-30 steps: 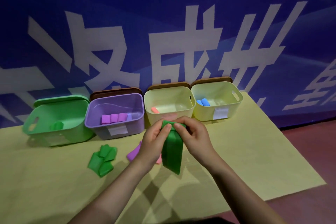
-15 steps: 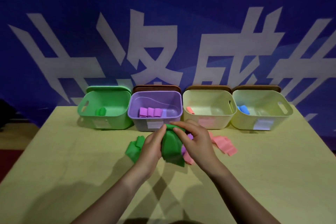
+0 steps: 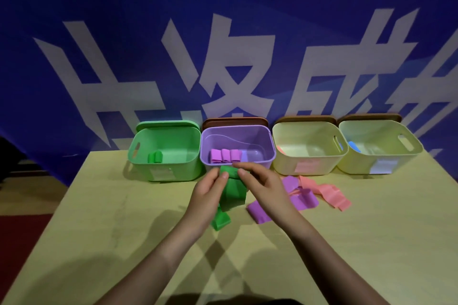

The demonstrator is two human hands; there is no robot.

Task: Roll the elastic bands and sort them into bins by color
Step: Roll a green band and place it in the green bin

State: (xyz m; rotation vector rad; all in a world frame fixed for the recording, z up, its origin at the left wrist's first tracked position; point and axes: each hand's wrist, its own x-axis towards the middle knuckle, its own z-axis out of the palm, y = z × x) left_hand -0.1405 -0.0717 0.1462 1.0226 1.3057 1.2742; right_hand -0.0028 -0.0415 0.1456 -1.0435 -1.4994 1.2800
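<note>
Since a second ago both hands have carried the green band toward twelve o'clock, close to the purple bin, and the pink and purple loose bands now show at three o'clock of them. Largest, the yellow table [image 3: 347, 242] bears four bins in a row along its far edge: the green bin [image 3: 190, 171] at ten o'clock with a green roll [image 3: 155, 157] inside, the purple bin [image 3: 269, 163] at twelve with three purple rolls [image 3: 225, 155], then two pale yellow bins [image 3: 309, 167] toward one and two o'clock. The left hand [image 3: 207, 197] and right hand [image 3: 264, 187] pinch the green band [image 3: 233, 193] between curled thumbs and fingertips at its rolled top; it is matte, wide and flat, its free length hanging to the table in soft folds. Loose purple bands [image 3: 301, 199] lie just beside the right wrist, touching a pink band [image 3: 327, 193] beyond them.
</note>
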